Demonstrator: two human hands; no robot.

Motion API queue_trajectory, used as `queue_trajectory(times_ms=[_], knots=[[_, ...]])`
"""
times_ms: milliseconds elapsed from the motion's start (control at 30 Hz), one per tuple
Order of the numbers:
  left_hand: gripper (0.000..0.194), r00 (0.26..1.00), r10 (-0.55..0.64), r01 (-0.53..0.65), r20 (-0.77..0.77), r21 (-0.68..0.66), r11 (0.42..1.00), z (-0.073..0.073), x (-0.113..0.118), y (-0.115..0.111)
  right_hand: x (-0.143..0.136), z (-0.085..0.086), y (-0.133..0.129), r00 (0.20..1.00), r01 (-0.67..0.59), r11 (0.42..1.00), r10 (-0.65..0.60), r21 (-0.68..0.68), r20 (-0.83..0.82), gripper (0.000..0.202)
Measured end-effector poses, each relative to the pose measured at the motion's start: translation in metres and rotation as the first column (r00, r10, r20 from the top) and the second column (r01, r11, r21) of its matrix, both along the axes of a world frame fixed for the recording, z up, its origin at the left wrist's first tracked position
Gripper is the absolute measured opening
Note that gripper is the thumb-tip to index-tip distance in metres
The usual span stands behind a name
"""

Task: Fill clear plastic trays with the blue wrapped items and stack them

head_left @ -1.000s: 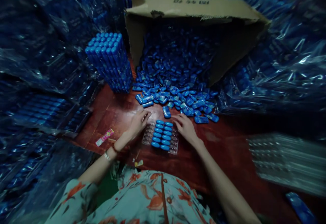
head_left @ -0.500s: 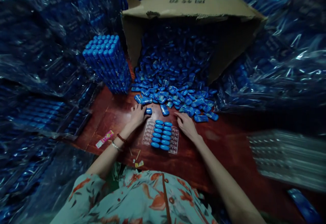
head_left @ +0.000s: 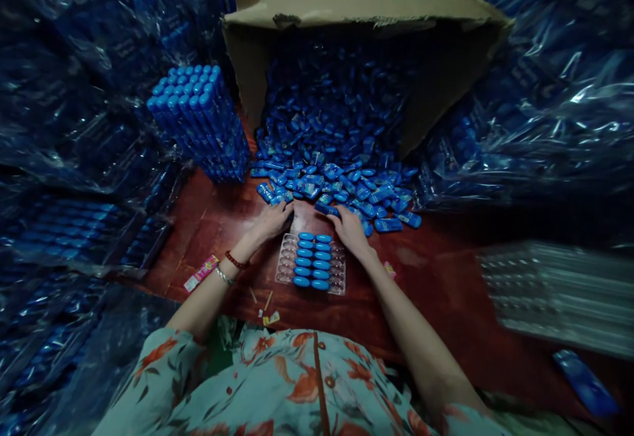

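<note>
My left hand point(head_left: 272, 221) is closed at the near edge of a heap of small blue rounded containers point(head_left: 341, 175). Its fingers mostly cover a dark blue piece beneath them. With thumb and fingertips my right hand point(head_left: 351, 230) grips one small blue container point(head_left: 327, 209), lying sideways at the heap's front. Between my forearms lies a clear plastic blister tray point(head_left: 286, 261). Two columns of blue containers point(head_left: 303, 262) stand in its middle, and its outer cavities show no blue pieces.
The heap spills from a cardboard box point(head_left: 361, 3) on its side. A tall stack of blue containers point(head_left: 198, 122) stands left. Clear trays point(head_left: 555, 294) lie right, plastic-wrapped blue packs point(head_left: 535, 112) flank both sides, and a pink wrapper point(head_left: 201, 273) lies by my left wrist.
My left hand has closed over the blue container beside it. My right hand has moved left and taken hold of a container at the heap's front. The view has shifted slightly.
</note>
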State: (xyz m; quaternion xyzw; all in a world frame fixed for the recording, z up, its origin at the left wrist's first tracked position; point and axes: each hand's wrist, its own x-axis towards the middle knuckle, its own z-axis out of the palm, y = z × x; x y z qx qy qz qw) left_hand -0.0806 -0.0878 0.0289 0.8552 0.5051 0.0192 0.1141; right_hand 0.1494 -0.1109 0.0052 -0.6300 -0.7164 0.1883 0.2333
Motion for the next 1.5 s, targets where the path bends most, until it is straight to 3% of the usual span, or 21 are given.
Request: queue_trajectory(times_ms=[100, 233, 300, 400, 467, 567, 667, 833, 967, 1133, 1367, 1500], knots=[[0.037, 0.954, 0.094, -0.114, 0.283, 0.056, 0.992, -0.001, -0.018, -0.016, 0.03, 0.009, -0.036, 0.987, 0.056, 0.998, -0.051, 0.03, -0.151, 0.026], [0.031, 0.687, 0.26, -0.293, 0.679, -0.068, 0.954, -0.004, -0.037, -0.048, 0.05, 0.013, -0.081, 0.926, 0.139, 0.99, -0.121, 0.025, -0.357, 0.03], [0.033, 0.572, 0.35, -0.312, 0.742, -0.198, 0.929, -0.008, -0.037, -0.065, 0.05, 0.012, -0.092, 0.945, 0.119, 0.99, -0.092, 0.069, -0.315, 0.028], [0.043, 0.516, 0.406, -0.254, 0.754, -0.318, 0.914, -0.016, -0.033, -0.081, 0.043, 0.013, -0.094, 0.994, -0.028, 0.989, 0.043, 0.148, -0.098, 0.029], [0.047, 0.532, 0.384, -0.22, 0.755, -0.315, 0.923, -0.02, -0.031, -0.087, 0.04, 0.016, -0.09, 0.987, -0.129, 0.981, 0.114, 0.146, 0.109, 0.031], [0.039, 0.579, 0.309, -0.258, 0.755, -0.19, 0.947, -0.022, -0.034, -0.092, 0.038, 0.021, -0.085, 0.909, -0.242, 0.966, 0.192, 0.093, 0.37, 0.031], [0.026, 0.66, 0.205, -0.29, 0.723, -0.007, 0.957, -0.021, -0.036, -0.093, 0.04, 0.024, -0.083, 0.841, -0.298, 0.953, 0.237, 0.051, 0.487, 0.029], [0.028, 0.87, 0.017, -0.112, 0.492, 0.164, 0.98, -0.024, -0.028, -0.085, 0.039, 0.028, -0.08, 0.771, -0.313, 0.95, 0.259, -0.008, 0.582, 0.028], [0.025, 0.93, -0.09, 0.032, 0.356, 0.163, 0.986, -0.018, -0.024, -0.07, 0.036, 0.039, -0.072, 0.738, -0.353, 0.932, 0.33, -0.08, 0.588, 0.028], [0.015, 0.956, -0.185, 0.178, 0.226, 0.053, 0.983, -0.002, -0.029, -0.06, 0.033, 0.051, -0.06, 0.657, -0.411, 0.897, 0.415, -0.163, 0.63, 0.031], [0.023, 0.973, -0.089, 0.077, 0.213, 0.065, 0.995, -0.01, -0.027, -0.082, 0.032, 0.053, -0.057, 0.613, -0.433, 0.882, 0.437, -0.183, 0.658, 0.03], [0.025, 0.993, -0.101, 0.103, 0.064, -0.024, 0.994, 0.002, -0.014, -0.081, 0.03, 0.056, -0.056, 0.586, -0.472, 0.862, 0.463, -0.184, 0.665, 0.029]])
